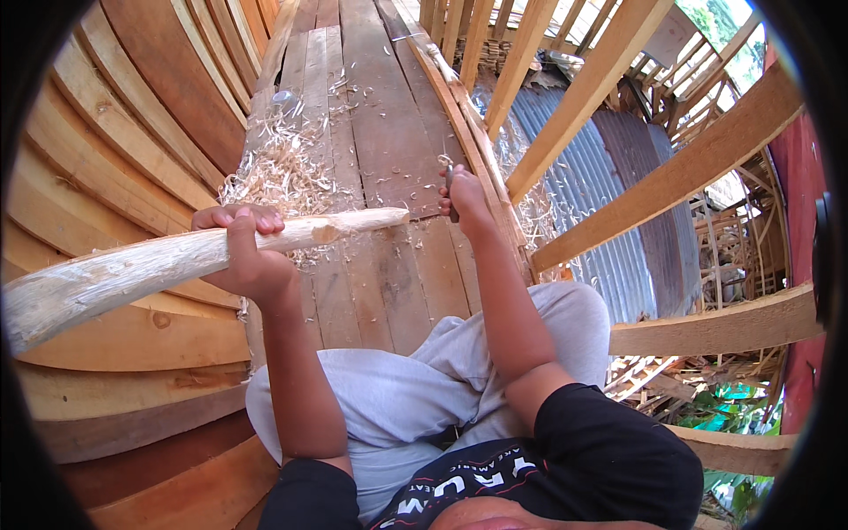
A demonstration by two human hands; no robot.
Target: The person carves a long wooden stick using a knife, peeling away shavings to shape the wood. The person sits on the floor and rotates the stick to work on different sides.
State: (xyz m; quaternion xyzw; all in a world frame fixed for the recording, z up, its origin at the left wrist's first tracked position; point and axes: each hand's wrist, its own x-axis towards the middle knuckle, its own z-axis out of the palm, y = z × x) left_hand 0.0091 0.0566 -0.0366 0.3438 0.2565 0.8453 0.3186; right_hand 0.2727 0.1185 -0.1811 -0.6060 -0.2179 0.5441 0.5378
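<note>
A pale, peeled wooden pole [132, 281] reaches in from the left edge and tapers to a whittled end near the middle. Around it, a little short of that tip, my left hand [252, 252] is closed. My right hand [468, 199] is held apart from the pole, off to the right of its tip, by the walkway's edge. It grips a small knife [453, 190] with a dark handle; the fingers hide much of it. A wood curl [444, 161] shows at the knife's upper end.
Wood shavings [291, 172] are heaped on the plank floor [389, 124], beside a clear round container [284, 100]. A board wall [132, 177] rises on the left. Wooden railing slats [583, 97] stand on the right, above corrugated metal sheets [583, 203]. My legs [389, 380] are folded below.
</note>
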